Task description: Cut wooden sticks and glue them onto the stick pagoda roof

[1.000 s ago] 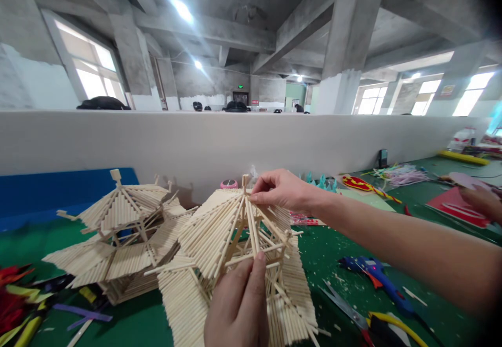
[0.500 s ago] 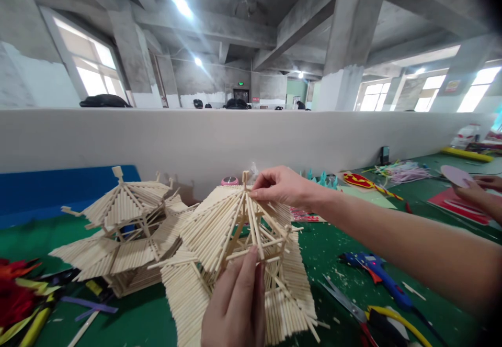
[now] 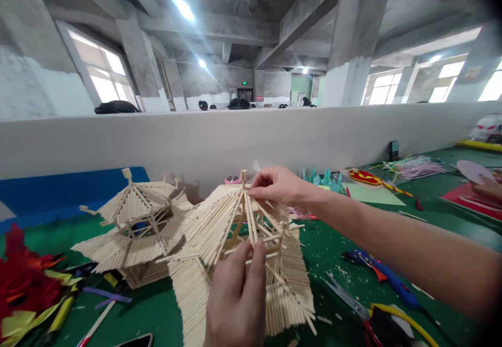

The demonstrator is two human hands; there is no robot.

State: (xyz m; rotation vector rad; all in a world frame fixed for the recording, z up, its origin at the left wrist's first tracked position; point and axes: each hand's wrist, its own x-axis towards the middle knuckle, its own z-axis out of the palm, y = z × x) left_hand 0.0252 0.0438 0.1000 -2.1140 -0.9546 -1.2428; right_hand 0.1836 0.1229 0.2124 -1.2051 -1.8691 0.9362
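A pavilion model built of thin wooden sticks [image 3: 214, 226] stands in front of me, its tiered roof partly covered and open on the right side. My right hand [image 3: 276, 186] pinches the upper end of a wooden stick [image 3: 251, 219] close to the roof's peak. At the lower end of that stick, by the eave, my left hand [image 3: 237, 294] has its thumb and a finger closed around it. The left hand hides part of the lower roof. To the left stands a second, similar stick pavilion [image 3: 133, 205], touched by neither hand.
On the green table [image 3: 321, 247] lie a blue glue gun [image 3: 386, 279] and scissors [image 3: 349, 297] at right. Red and yellow material [image 3: 29, 279] is heaped at left. A white partition [image 3: 204, 140] rises behind. Another person's hand [image 3: 488, 185] holds a pale disc at far right.
The view has turned slightly left. My left thumb and finger have shifted at the stick's lower end and are now a little apart around it. My right hand stays at the peak.
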